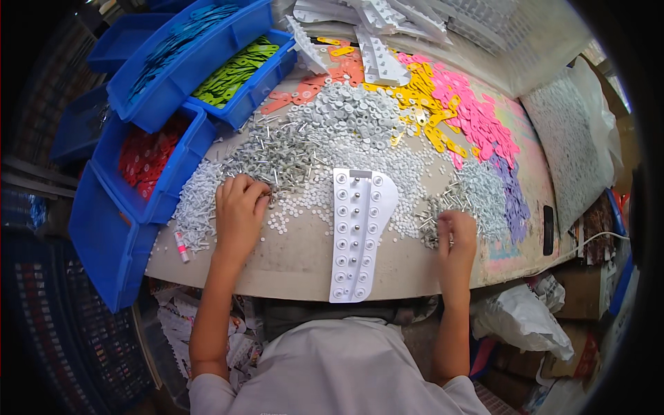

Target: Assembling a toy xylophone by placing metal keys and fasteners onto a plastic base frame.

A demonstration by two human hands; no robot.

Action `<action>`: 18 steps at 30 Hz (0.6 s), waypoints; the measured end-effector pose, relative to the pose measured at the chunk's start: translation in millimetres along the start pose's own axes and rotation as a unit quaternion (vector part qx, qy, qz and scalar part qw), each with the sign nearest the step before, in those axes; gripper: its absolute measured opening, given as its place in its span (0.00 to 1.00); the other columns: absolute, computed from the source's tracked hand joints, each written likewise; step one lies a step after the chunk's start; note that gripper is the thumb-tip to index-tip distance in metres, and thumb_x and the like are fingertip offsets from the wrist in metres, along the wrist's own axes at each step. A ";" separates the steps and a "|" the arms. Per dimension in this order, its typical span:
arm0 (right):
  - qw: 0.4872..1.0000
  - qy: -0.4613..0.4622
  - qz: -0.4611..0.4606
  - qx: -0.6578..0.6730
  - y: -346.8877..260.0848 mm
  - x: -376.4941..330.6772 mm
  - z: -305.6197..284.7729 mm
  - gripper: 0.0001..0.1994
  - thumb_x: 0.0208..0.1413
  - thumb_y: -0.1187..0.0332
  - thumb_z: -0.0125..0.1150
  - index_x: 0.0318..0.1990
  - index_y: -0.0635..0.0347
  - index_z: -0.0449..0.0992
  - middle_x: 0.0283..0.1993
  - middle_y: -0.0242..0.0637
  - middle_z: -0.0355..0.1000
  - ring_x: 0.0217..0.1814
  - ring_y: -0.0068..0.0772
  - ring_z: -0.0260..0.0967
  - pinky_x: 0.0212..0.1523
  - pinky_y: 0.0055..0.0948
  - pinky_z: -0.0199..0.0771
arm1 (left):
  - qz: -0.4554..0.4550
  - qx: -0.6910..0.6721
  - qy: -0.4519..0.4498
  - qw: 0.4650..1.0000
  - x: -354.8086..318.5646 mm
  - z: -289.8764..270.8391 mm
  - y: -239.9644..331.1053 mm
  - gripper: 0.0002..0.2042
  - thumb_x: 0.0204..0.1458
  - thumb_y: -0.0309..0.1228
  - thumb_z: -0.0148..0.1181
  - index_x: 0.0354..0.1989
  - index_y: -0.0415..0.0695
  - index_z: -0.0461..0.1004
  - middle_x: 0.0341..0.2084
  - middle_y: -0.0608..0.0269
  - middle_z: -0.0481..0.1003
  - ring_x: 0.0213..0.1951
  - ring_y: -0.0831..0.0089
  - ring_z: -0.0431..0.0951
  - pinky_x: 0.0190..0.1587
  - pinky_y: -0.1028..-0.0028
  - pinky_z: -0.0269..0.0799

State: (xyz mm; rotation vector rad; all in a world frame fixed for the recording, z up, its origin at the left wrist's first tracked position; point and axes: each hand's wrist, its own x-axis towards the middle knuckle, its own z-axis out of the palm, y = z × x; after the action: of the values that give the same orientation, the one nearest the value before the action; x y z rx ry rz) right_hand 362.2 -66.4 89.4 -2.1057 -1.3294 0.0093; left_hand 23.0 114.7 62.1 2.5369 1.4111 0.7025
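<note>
A white plastic holder [360, 235] lies upright in front of me at the table's edge. Round white pieces sit along its two sides, and small metal pins stand in its middle row. My left hand [240, 211] is at the near edge of a heap of metal pins [273, 155], fingertips pinched together. What they hold, if anything, is too small to make out. At a smaller heap of metal pins [430, 221] on the right, my right hand [458, 232] has its fingers curled and closed; their contents are hidden.
Blue bins [155, 190] with red, green and blue plastic strips stand at the left. White discs [353, 111], yellow strips [422, 97], pink strips [477, 114] and purple strips [513, 200] cover the far side. More white holders [380, 59] lie at the back. A small tube [181, 247] lies at left.
</note>
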 end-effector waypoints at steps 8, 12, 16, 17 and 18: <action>0.948 -0.193 -0.128 0.216 -72.4 -48.8 5.4 0.12 0.53 0.84 0.65 0.44 0.61 0.81 0.43 0.41 0.73 0.46 0.47 0.71 0.47 0.38 0.72 | -0.001 -0.012 0.109 0.994 -2.7 -0.8 10.6 0.03 0.59 0.22 0.61 0.39 0.42 0.79 0.40 0.56 0.76 0.49 0.55 0.75 0.57 0.62 0.66; 0.942 -0.205 -0.161 0.212 -80.0 -57.0 18.8 0.14 0.53 0.83 0.66 0.46 0.62 0.79 0.41 0.41 0.74 0.46 0.48 0.70 0.48 0.41 0.71 | -0.038 -0.144 0.034 0.988 -18.9 -19.6 20.0 0.06 0.60 0.19 0.59 0.42 0.40 0.79 0.40 0.55 0.77 0.46 0.56 0.77 0.52 0.65 0.70; 0.947 -0.222 -0.152 0.176 -80.8 -62.1 24.2 0.15 0.52 0.82 0.66 0.48 0.61 0.78 0.40 0.40 0.75 0.45 0.47 0.70 0.48 0.42 0.70 | 0.035 -0.264 -0.029 0.964 -36.0 -31.9 55.7 0.10 0.56 0.16 0.62 0.46 0.39 0.79 0.38 0.57 0.78 0.43 0.59 0.79 0.46 0.67 0.74; 0.949 -0.225 -0.152 0.159 -82.0 -61.5 24.4 0.15 0.52 0.81 0.67 0.48 0.61 0.78 0.41 0.40 0.75 0.45 0.47 0.70 0.48 0.42 0.70 | 0.039 -0.285 -0.037 0.957 -40.4 -33.6 63.1 0.12 0.54 0.16 0.65 0.46 0.39 0.80 0.37 0.57 0.78 0.43 0.59 0.79 0.46 0.64 0.75; 0.949 -0.227 -0.152 0.159 -82.5 -60.9 24.3 0.15 0.52 0.81 0.67 0.48 0.61 0.78 0.41 0.40 0.75 0.45 0.47 0.70 0.48 0.42 0.70 | 0.038 -0.285 -0.038 0.957 -44.5 -35.2 71.0 0.12 0.54 0.16 0.65 0.46 0.39 0.80 0.37 0.57 0.78 0.43 0.59 0.79 0.46 0.64 0.75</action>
State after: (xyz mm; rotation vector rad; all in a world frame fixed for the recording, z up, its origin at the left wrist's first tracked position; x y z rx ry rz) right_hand 257.8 -80.2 93.3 -1.6628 -1.7721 0.5711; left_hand 40.7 35.7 103.6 2.1379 0.9148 0.8647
